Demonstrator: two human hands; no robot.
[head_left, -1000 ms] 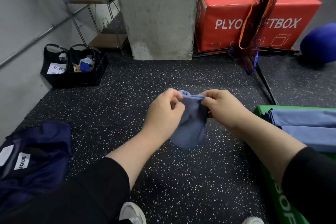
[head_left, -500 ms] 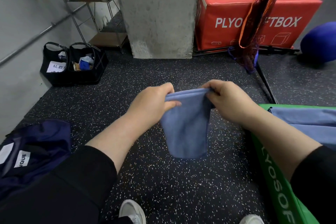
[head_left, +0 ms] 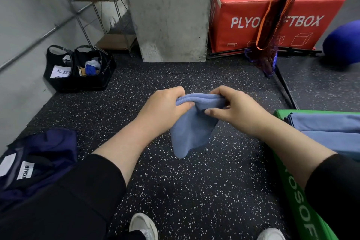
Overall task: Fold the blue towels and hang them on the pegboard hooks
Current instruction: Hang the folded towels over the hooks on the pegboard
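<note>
— Grip? 
— Pinched from both ends: left hand (head_left: 163,109) and right hand (head_left: 234,110) closed on blue towel (head_left: 191,128).
— Look? 
— Folded, layered top edge, tapering to drooping corner.
— Where? 
— Midair above speckled floor (head_left: 194,191); more towels (head_left: 327,128) folded on green box (head_left: 303,220).

Setting was gym or fitness studio. Evidence: black speckled rubber floor (head_left: 194,191); red foam box (head_left: 272,15) printed "PLYO…FTBOX"; green foam box (head_left: 303,218) at right edge with similar lettering; blue ball (head_left: 344,43) on floor beyond; bare concrete pillar (head_left: 167,11); wire shelf (head_left: 101,15) by wall; black bags (head_left: 78,68) against wall.
</note>
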